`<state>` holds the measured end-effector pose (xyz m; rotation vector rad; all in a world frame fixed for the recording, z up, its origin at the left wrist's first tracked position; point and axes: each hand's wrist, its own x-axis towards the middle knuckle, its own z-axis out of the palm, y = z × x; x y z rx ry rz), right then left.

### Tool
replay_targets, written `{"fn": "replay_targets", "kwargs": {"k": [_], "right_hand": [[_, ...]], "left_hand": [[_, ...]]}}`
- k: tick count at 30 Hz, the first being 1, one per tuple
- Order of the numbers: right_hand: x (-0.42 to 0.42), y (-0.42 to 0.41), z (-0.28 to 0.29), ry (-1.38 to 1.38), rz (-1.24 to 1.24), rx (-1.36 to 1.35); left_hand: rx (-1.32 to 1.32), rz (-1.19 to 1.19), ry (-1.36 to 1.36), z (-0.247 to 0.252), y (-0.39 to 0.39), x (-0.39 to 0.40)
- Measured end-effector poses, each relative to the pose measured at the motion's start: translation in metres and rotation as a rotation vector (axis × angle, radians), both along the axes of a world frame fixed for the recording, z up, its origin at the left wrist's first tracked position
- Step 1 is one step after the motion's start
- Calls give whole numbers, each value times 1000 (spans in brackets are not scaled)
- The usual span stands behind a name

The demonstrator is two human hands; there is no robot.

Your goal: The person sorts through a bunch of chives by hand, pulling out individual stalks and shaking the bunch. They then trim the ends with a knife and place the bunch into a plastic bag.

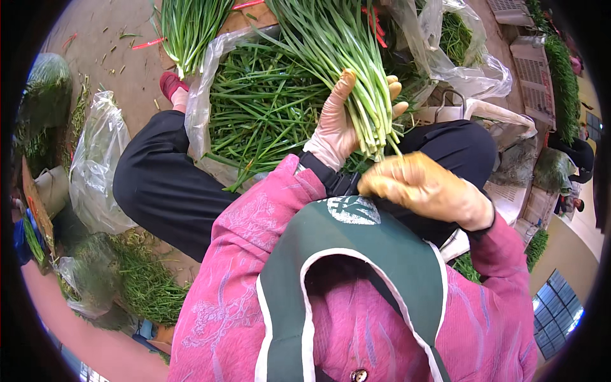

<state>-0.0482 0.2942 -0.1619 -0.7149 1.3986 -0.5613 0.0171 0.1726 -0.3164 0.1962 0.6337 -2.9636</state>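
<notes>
My left hand (336, 122), in a pale thin glove, is wrapped around the lower stems of a bunch of long green garlic chives (346, 62). The leaves fan out away from me, and the whitish cut ends point back towards my apron. Just below those ends is my right hand (420, 188), in a yellowish glove and somewhat blurred. Its fingers are curled, and whether they pinch a stem is hidden. Under the bunch, between my knees, a container lined with clear plastic (196, 107) holds loose chive leaves (260, 102).
Another chive bunch (195, 33) lies ahead on the left, near red ties (149, 44). A clear plastic bag (100, 162) sits by my left knee. At right are a plastic bag of greens (482, 71) and white crates (532, 71). Heaped greens (148, 281) lie behind left.
</notes>
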Motion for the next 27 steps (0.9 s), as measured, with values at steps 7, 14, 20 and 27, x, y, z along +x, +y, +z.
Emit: {"fn": "replay_targets", "kwargs": {"k": [7, 14, 20, 27], "right_hand": [[-9, -10, -9, -39, -140, 0], [-23, -29, -22, 823, -258, -312], [-23, -26, -43, 748, -261, -200], [-27, -27, -39, 238, -545, -72]], "left_hand": [[-117, -28, -23, -3, -2, 3], [-75, -23, -80, 2, 2, 4], [-83, -11, -20, 0, 1, 8], [-142, -97, -23, -10, -6, 15]]}}
